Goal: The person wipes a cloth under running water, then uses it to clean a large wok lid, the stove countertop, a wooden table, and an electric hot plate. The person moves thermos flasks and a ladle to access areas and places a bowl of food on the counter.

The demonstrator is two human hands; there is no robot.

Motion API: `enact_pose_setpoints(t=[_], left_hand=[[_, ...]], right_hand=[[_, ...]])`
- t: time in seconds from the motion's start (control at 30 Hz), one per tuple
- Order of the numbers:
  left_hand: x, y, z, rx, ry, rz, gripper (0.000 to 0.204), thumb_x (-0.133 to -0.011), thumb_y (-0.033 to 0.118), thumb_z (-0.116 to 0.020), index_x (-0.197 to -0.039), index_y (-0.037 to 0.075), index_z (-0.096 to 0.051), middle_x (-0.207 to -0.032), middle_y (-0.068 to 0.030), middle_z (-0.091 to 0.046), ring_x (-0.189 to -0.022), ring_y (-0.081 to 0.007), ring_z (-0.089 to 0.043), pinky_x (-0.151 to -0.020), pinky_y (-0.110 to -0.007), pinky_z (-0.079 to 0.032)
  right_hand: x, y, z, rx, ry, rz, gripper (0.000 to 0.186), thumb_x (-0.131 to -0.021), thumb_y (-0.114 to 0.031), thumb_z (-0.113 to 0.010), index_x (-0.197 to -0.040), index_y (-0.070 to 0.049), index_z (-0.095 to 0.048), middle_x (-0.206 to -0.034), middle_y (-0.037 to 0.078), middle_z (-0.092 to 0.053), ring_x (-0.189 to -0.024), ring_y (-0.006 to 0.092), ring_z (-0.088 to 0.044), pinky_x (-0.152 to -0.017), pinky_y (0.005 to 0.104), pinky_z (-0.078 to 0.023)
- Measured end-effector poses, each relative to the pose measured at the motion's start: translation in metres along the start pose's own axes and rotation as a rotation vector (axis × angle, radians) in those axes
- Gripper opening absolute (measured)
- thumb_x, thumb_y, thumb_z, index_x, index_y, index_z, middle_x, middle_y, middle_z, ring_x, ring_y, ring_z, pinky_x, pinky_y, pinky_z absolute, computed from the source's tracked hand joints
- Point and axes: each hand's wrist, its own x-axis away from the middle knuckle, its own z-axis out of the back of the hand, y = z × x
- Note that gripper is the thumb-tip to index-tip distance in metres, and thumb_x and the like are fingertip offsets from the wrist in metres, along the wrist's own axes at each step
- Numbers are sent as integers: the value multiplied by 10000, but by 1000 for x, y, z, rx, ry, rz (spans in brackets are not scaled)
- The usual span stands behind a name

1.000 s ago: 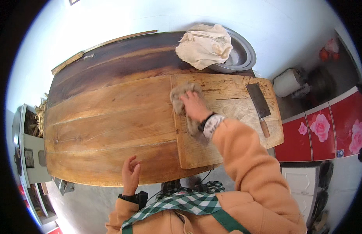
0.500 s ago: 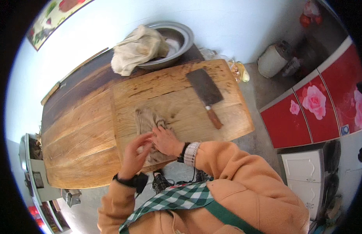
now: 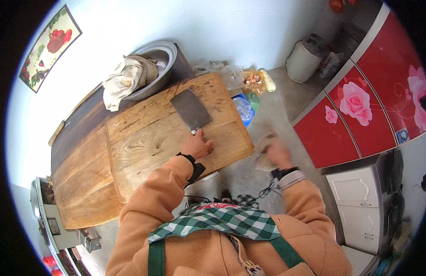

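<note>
On the wooden cutting board (image 3: 144,147) lies a cleaver (image 3: 191,109), its dark rectangular blade pointing away from me. My left hand (image 3: 197,144) is closed over its handle, which is mostly hidden under the fingers. Out past the board's right edge, above the floor, my right hand (image 3: 278,155) is smeared by motion. A greyish-brown rag (image 3: 262,163) hangs from its fingers, also blurred.
A metal basin (image 3: 169,55) with a beige cloth (image 3: 130,76) over its rim stands at the table's back. Plastic bags (image 3: 229,76) and a blue box (image 3: 244,110) sit beyond the board's right corner. Red flowered cabinet doors (image 3: 355,101) rise at the right.
My right hand has lifted the rag off the board and swung right, past the table edge. My left hand has moved right onto the cleaver's handle. The view has shifted right.
</note>
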Motion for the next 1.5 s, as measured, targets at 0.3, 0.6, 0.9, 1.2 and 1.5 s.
enact_pose_setpoints(t=[0.3, 0.6, 0.9, 1.2, 1.5], left_hand=[[49, -57, 40, 808, 278, 152, 662, -730, -21, -593, -1343, 89, -370, -823, -121, -583, -647, -253, -596, -560, -374, -484], [218, -152, 74, 985, 563, 294, 720, -724, -52, -539, -1419, 18, -365, -779, -26, -510, -532, -94, -493, -422, -261, -424], [275, -237, 78, 1067, 667, 419, 718, -720, -68, -505, -1419, 36, -376, -771, 8, -458, -492, -69, -427, -391, -227, -401], [237, -262, 81, 1064, 680, 344, 752, -747, -102, -499, -1457, 76, -327, -873, -29, -492, -528, -77, -463, -397, -212, -420], [177, -244, 55, 917, 624, 435, 767, -698, -44, -549, -1432, 83, -364, -950, -54, -518, -747, -141, -535, -534, -252, -468]], right_hand=[[-11, -52, -31, -186, 430, 568, 418, -865, -183, -598, -1225, 18, -528, -1205, 244, -537, -1108, 393, -523, -948, 464, -411], [7, -205, -119, 69, -6, 819, 442, -743, -15, -596, -1182, -45, -545, -1182, 227, -460, -1122, 425, -460, -934, 477, -417], [13, -374, -205, 128, -373, 1123, 481, -719, -14, -613, -1196, -61, -564, -1191, 208, -483, -1111, 401, -478, -940, 463, -432], [-36, -404, -221, 183, -21, 1505, 454, -769, -46, -606, -1218, -104, -566, -1239, 64, -520, -1127, 277, -498, -899, 436, -453], [-205, -212, -65, 125, 518, 906, 314, -863, -30, -477, -1145, -28, -615, -1123, 206, -614, -1034, 391, -576, -924, 457, -446]])
